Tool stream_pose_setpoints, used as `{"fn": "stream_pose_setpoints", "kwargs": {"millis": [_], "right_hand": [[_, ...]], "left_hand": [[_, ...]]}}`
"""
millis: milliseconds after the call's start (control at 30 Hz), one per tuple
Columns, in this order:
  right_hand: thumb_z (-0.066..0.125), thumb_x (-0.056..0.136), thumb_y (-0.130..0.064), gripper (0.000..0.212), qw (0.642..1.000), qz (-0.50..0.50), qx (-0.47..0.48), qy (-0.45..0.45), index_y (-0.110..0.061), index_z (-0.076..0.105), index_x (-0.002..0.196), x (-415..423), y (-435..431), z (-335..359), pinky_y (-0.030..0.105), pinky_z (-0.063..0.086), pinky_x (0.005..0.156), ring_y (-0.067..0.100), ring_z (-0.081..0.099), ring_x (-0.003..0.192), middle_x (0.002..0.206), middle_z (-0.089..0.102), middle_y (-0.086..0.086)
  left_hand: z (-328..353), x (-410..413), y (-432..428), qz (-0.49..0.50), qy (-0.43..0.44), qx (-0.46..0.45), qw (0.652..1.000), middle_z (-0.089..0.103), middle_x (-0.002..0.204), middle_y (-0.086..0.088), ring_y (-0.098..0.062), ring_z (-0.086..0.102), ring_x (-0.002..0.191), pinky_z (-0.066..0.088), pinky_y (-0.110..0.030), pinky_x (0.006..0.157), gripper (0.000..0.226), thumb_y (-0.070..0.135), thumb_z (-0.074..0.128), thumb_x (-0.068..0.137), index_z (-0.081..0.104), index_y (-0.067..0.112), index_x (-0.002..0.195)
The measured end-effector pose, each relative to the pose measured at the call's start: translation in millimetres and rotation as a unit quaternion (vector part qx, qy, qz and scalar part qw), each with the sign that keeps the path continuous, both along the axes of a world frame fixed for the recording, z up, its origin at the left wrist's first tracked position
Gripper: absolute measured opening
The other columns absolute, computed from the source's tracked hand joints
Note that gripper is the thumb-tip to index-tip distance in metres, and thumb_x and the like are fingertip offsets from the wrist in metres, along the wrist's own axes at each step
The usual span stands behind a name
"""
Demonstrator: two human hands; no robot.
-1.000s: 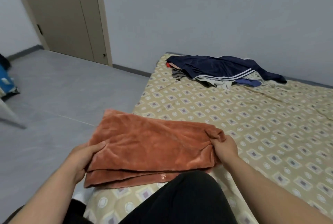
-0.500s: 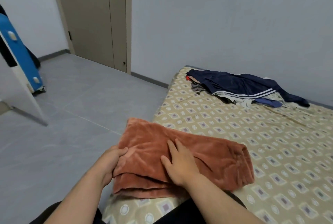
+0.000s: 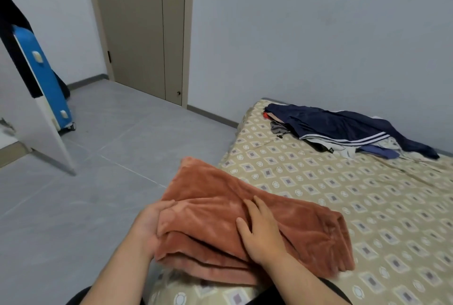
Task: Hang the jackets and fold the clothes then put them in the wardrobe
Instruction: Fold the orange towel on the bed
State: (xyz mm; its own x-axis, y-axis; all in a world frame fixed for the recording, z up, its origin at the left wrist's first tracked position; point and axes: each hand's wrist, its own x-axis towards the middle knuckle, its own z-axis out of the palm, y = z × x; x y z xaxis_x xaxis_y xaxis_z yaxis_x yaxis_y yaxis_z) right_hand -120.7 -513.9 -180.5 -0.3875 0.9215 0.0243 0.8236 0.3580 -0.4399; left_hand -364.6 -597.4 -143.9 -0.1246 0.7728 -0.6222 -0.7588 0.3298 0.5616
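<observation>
Folded rust fleece (image 3: 306, 231) sits on the near corner of the bed (image 3: 367, 194). The left hand (image 3: 149, 228) grips its end, thumb on top, and the right hand (image 3: 259, 233) lies flat on it with fingers straight. It looks soft, floppy and light, so it's probably best scooped from under both ends.

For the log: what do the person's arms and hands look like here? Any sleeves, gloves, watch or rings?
Both forearms are bare right to the frame's lower edge; no sleeve shows. The left hand and right hand are ungloved, with no watch, wristband or ring in view. The only clothing visible is black fabric at the bottom edge, around the lap.
</observation>
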Motion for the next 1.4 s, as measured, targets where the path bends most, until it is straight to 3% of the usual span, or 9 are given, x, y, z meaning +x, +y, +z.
{"fn": "stream_pose_setpoints", "kwargs": {"millis": [267, 433, 600, 700, 867, 1000, 1133, 1267, 1400], "right_hand": [[0.039, 0.093, -0.049, 0.055, 0.989, 0.085, 0.017, -0.121, -0.036, 0.044, 0.147, -7.4, -5.6, -5.1, 0.04, 0.002, 0.123, 0.023, 0.023, 0.148, 0.161, 0.03, 0.007], [0.06, 0.094, -0.034, 0.018, 0.979, -0.028, -0.099, 0.177, -0.029, 0.074, 0.103, -6.1, -3.9, 18.9, 0.033, 0.037, 0.111, 0.007, 0.054, 0.12, 0.125, 0.064, -0.011], [0.058, 0.084, -0.053, 0.05, 0.794, -0.079, -0.338, 0.499, -0.011, 0.072, 0.109, 4.3, -13.6, 42.1, 0.029, 0.056, 0.077, 0.021, 0.069, 0.088, 0.102, 0.074, 0.008], [0.045, 0.093, -0.061, 0.06, 0.756, -0.063, -0.429, 0.491, -0.014, 0.069, 0.122, 9.1, -8.2, 43.2, 0.038, 0.057, 0.082, 0.025, 0.071, 0.096, 0.111, 0.073, 0.012], [0.064, 0.095, -0.033, 0.031, 0.806, -0.134, -0.397, 0.418, -0.008, 0.07, 0.112, 4.2, 2.5, 29.9, 0.045, 0.054, 0.098, 0.026, 0.071, 0.105, 0.108, 0.075, 0.011], [0.064, 0.084, -0.03, 0.031, 0.807, -0.141, -0.41, 0.401, -0.016, 0.07, 0.11, -1.5, 0.2, 32.0, 0.044, 0.056, 0.094, 0.02, 0.073, 0.098, 0.104, 0.077, 0.002], [0.076, 0.081, -0.032, 0.039, 0.792, -0.143, -0.403, 0.436, -0.015, 0.066, 0.114, 0.4, -1.6, 35.3, 0.043, 0.058, 0.091, 0.022, 0.074, 0.096, 0.103, 0.077, 0.004], [0.072, 0.087, -0.008, 0.036, 0.801, -0.119, -0.368, 0.457, -0.014, 0.064, 0.122, 9.6, 2.3, 45.0, 0.038, 0.058, 0.088, 0.023, 0.073, 0.099, 0.106, 0.076, 0.006], [0.066, 0.083, 0.005, 0.041, 0.719, -0.132, -0.388, 0.561, -0.01, 0.064, 0.121, 47.2, 14.3, 61.7, 0.051, 0.053, 0.097, 0.037, 0.069, 0.107, 0.114, 0.072, 0.02]], "left_hand": [[15.1, -61.6, -43.8, 0.102, -0.018, 0.094, 0.99, 0.068, 0.108, -0.026, -0.036, 0.07, 0.097, 0.055, -0.05, 0.086, 0.046, 0.02, 0.047, 0.088, 0.059, -0.011, 0.121], [35.0, -10.2, -31.8, 0.012, 0.012, 0.128, 0.992, 0.066, 0.113, -0.032, -0.039, 0.067, 0.101, 0.054, -0.051, 0.091, 0.045, 0.019, 0.054, 0.084, 0.065, -0.005, 0.121], [35.9, 63.2, -8.9, -0.103, 0.328, 0.168, 0.924, 0.069, 0.121, 0.0, -0.008, 0.067, 0.101, 0.052, -0.021, 0.088, 0.079, 0.007, 0.077, 0.06, 0.056, 0.025, 0.134], [15.4, 97.0, -2.4, -0.198, 0.461, 0.153, 0.852, 0.062, 0.099, 0.013, 0.005, 0.058, 0.074, 0.045, -0.006, 0.074, 0.071, 0.013, 0.074, 0.077, 0.047, 0.04, 0.137], [3.3, 99.1, 3.7, -0.015, 0.352, 0.062, 0.934, 0.07, 0.094, -0.011, -0.019, 0.071, 0.075, 0.057, -0.028, 0.066, 0.041, -0.015, 0.047, 0.087, 0.064, 0.016, 0.108], [-12.4, 77.1, -2.9, 0.035, 0.676, -0.006, 0.736, 0.061, 0.116, -0.002, -0.025, 0.058, 0.106, 0.046, -0.035, 0.089, 0.039, 0.014, 0.066, 0.078, 0.062, 0.021, 0.116], [-30.5, 81.7, -6.6, -0.215, 0.725, 0.032, 0.654, 0.034, 0.157, 0.011, -0.016, 0.031, 0.143, 0.031, -0.036, 0.113, 0.065, 0.049, 0.063, 0.085, 0.041, 0.041, 0.146], [-26.3, 83.0, -6.7, -0.17, 0.734, 0.097, 0.65, 0.034, 0.156, 0.013, -0.013, 0.029, 0.145, 0.025, -0.035, 0.116, 0.055, 0.055, 0.046, 0.093, 0.045, 0.039, 0.145], [-24.8, 86.8, -15.5, -0.143, 0.744, 0.15, 0.636, 0.014, 0.16, 0.011, -0.013, 0.014, 0.15, 0.018, -0.035, 0.12, 0.078, 0.067, 0.028, 0.083, 0.024, 0.033, 0.154]]}}
